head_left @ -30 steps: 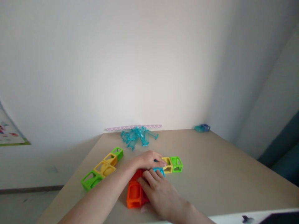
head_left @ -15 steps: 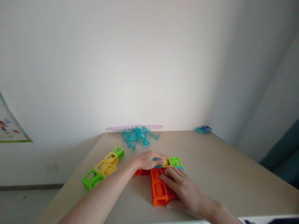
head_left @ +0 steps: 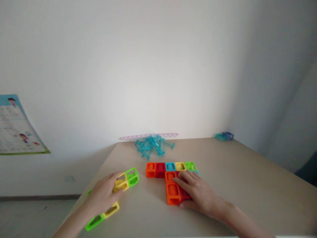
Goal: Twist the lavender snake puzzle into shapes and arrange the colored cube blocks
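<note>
Left hand (head_left: 104,195) grasps a yellow-green row (head_left: 123,181) of hollow plastic cubes. Right hand (head_left: 198,191) lies flat, fingers spread, on glossy orange, red, blue blocks (head_left: 170,180) forming a T on the beige table (head_left: 235,185).

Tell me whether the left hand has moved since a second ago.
Yes. The left hand has left the joined block row and gone left, toward the table's left edge, onto the yellow-green block strip.
</note>
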Motion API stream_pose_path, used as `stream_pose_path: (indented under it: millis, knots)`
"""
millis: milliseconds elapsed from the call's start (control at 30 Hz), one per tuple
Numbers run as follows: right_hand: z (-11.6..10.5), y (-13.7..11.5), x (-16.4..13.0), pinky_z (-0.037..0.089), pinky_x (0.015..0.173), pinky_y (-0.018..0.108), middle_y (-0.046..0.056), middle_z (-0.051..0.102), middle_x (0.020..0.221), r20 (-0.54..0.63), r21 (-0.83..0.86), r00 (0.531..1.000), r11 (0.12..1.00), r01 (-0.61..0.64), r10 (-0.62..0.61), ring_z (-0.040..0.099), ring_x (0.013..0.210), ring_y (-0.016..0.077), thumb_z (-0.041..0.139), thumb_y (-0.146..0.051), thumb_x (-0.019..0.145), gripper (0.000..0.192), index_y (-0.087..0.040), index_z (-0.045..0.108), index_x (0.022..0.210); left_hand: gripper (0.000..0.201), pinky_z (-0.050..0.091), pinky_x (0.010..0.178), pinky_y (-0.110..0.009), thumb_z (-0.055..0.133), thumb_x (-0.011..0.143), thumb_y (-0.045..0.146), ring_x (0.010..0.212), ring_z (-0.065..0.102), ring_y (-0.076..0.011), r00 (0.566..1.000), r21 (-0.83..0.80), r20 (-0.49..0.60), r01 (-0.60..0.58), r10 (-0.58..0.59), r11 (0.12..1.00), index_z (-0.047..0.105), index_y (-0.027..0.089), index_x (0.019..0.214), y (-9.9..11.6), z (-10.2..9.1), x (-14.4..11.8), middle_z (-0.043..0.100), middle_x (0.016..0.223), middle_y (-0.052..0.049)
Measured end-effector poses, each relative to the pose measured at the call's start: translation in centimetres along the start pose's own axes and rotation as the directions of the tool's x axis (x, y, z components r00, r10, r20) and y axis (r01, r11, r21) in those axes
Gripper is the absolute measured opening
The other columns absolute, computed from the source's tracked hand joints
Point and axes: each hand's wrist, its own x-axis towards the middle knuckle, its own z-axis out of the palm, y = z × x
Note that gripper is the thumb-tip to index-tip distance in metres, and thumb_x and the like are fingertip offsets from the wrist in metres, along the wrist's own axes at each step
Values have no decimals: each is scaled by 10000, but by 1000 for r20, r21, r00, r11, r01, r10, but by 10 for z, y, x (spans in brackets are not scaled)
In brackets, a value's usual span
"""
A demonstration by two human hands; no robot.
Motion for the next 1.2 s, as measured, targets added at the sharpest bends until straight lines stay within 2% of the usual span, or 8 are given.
stream_pose_path:
  millis: [200,367,567,733,867,967,1100,1200]
  knots:
    - [3,1,6,374,990,485,131,518,1224,3,-2,1000,1000,8,-8,471,1144,318,621,-513,831,582,-238,513,1332,539,371,1067,-365,495,827,265,1260,459,-228,939,-134,13,-340,345,931,473,270,1365,23,5,-16,488,1363,-80]
    - [3,1,7,367,1010,480,132,510,1234,17,-20,1000,1000,-1,2,466,1162,312,617,-539,828,617,-236,496,1351,867,201,1153,-507,554,774,274,1447,106,-296,912,-55,-73,-407,403,912,117,156,1513,63,35,15,171,1572,-143]
    - [2,3,5,376,998,470,136,502,1234,47,-21,999,1000,19,-18,472,1136,308,603,-558,830,643,-225,480,1367,898,179,1169,-459,523,725,164,1457,66,-272,905,-18,-58,-422,420,906,84,83,1505,65,42,43,158,1570,-172]
    - [0,3,6,347,1016,476,135,494,1247,32,-28,999,999,22,-21,449,1172,312,597,-529,846,620,-234,467,1375,906,212,1162,-414,533,725,184,1453,112,-237,833,-30,53,-549,550,835,86,151,1512,61,28,42,165,1574,-129]
    - [-2,1,4,367,989,455,127,507,1214,27,-12,999,1000,23,-23,474,1122,300,617,-508,830,621,-234,473,1368,744,132,1128,-591,525,792,313,1407,221,-346,932,129,-95,-336,348,933,277,136,1471,64,27,28,319,1492,-189]
    - [-4,-7,2,355,995,473,124,518,1209,6,-26,1000,1000,-13,13,481,1110,300,631,-464,816,597,-231,489,1347,669,265,1075,-574,478,838,490,1287,398,-363,970,121,-177,-145,166,982,435,94,1375,58,34,13,476,1344,-219]
    - [-6,-30,14,210,1063,591,166,515,1251,-56,-116,997,991,-67,61,408,1218,365,665,-486,760,654,-199,500,1324,634,350,1058,-434,397,882,538,1231,457,-293,952,95,-232,-182,200,979,478,101,1332,50,41,2,521,1292,-171]
    - [-3,-44,40,64,1064,675,179,287,1494,-18,-154,1000,988,-10,7,199,1360,443,732,-536,661,883,-257,384,1423,607,353,1057,-427,411,884,510,1217,461,-292,941,116,-232,-226,247,967,496,98,1321,50,41,4,536,1274,-161]
